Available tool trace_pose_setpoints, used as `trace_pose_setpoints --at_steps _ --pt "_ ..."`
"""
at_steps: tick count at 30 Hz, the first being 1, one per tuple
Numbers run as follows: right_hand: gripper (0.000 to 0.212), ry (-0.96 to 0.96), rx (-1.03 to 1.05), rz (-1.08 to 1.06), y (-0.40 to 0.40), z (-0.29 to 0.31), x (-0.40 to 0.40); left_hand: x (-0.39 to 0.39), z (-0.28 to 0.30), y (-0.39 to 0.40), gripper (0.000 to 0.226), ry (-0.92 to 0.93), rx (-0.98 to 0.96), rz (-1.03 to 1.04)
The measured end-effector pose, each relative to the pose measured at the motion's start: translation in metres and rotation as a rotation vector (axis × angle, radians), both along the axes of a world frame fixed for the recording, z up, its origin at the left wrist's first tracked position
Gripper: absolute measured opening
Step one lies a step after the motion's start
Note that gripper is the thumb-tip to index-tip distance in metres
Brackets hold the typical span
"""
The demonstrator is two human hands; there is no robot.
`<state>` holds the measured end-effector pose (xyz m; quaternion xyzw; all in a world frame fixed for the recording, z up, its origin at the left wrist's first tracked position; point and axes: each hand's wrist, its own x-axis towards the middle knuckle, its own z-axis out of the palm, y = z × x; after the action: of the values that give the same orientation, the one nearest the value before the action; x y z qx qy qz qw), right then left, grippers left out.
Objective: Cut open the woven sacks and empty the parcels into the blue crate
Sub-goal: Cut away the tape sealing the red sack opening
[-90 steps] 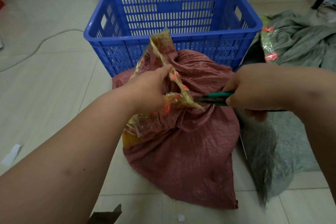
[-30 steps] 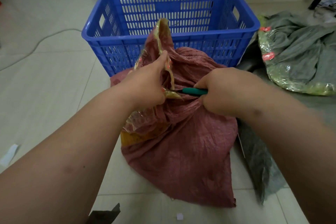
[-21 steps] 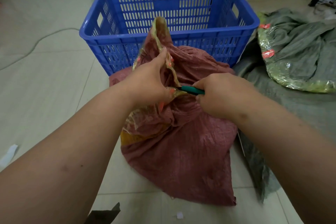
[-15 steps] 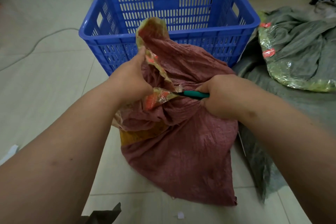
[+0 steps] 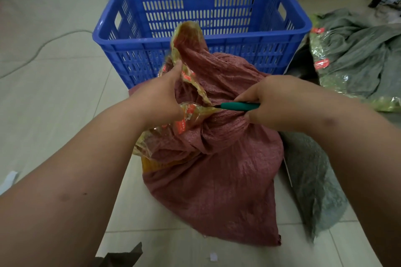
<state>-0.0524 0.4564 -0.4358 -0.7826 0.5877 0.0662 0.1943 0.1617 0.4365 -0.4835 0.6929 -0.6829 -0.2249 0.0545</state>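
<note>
Left hand [image 5: 159,98]: fingers clenched on the bunched neck of the red woven sack [image 5: 217,171], bunching yellow-clear packing tape [image 5: 191,112] with red print under the thumb. Right hand [image 5: 275,102]: fingers wrapped tight round a green-handled cutter [image 5: 239,106], handle lying level, tip pointing toward 9 o'clock and meeting the taped neck just beside the left thumb. Blade itself too small to make out.

Sack: dull red weave, crinkled, bulging and full, standing on the tiled floor [image 5: 54,93] at frame centre. Its neck is gathered and pulled up toward 12 o'clock, tape running along the raised flap.

Blue crate [image 5: 201,42]: slotted plastic walls, directly beyond the sack at 12 o'clock, sack top leaning against its near wall. No parcels visible through what shows of the inside.

At 2 to 4 o'clock, grey-green woven sacks [image 5: 358,54] lie slack on the floor, one with glossy tape and red labels. A pale cable [image 5: 43,44] curves across the tiles at 10 o'clock.
</note>
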Motion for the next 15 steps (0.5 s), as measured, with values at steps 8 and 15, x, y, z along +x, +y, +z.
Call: trace_pose_setpoints --at_steps 8,15 --pt "0.039 0.113 0.042 -0.033 -0.004 -0.012 -0.003 0.000 -0.002 -0.001 0.114 -0.011 0.003 -0.040" --pt "0.030 -0.026 0.191 -0.134 -0.013 0.009 -0.047 0.000 -0.008 0.002 0.111 -0.053 0.020 -0.072"
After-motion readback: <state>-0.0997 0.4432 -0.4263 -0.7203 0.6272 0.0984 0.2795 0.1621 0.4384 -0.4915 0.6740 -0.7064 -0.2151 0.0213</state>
